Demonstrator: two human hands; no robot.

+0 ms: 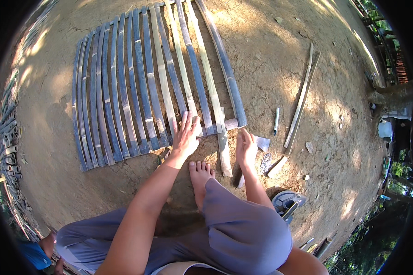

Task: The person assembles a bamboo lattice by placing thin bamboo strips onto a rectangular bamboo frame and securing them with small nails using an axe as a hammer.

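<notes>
A slatted bamboo panel (pixel 124 91) lies on the ground in front of me, its dark and pale strips set across a crossbar (pixel 231 123). My left hand (pixel 186 138) rests on the near ends of the strips, fingers spread and holding nothing. My right hand (pixel 247 149) is by the panel's near right corner, at the end of a thicker bamboo pole (pixel 231 94). Its fingers are loosely bent and partly hidden, with nothing visible in them. A hatchet blade (pixel 262 143) lies just right of that hand. One loose pale strip (pixel 224 153) sticks out toward me between my hands.
Right of the panel lie a marker pen (pixel 276 121) and long split bamboo pieces (pixel 303 101). A power saw (pixel 287 201) stands beside my right knee. My bare foot (pixel 200 176) is near the panel's edge. Bamboo tubes (pixel 10 160) are piled far left; another person's leg (pixel 47 243) shows lower left.
</notes>
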